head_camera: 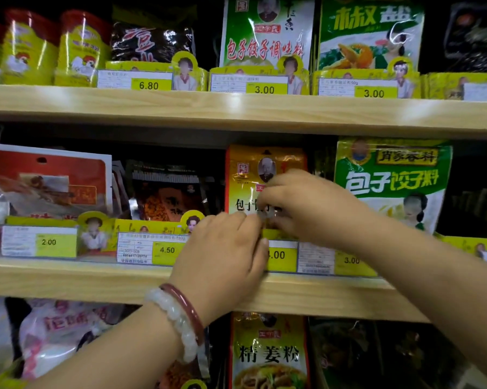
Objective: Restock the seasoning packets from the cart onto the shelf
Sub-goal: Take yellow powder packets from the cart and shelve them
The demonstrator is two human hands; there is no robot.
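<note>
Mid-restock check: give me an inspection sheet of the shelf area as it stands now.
Surface: middle wooden shelf, price tags along its front edge.
Job's things: orange-yellow seasoning packet standing upright in its slot on the middle shelf.
Clutter: green packet to its right, dark packet to its left, yellow cans on the upper shelf.
Grips: right hand curled on the orange-yellow packet's front; left hand at its lower edge, fingers curled, contact hidden.
Cables: nothing seen.
Surroundings: stocked shelves above and below; cart not in view.
</note>
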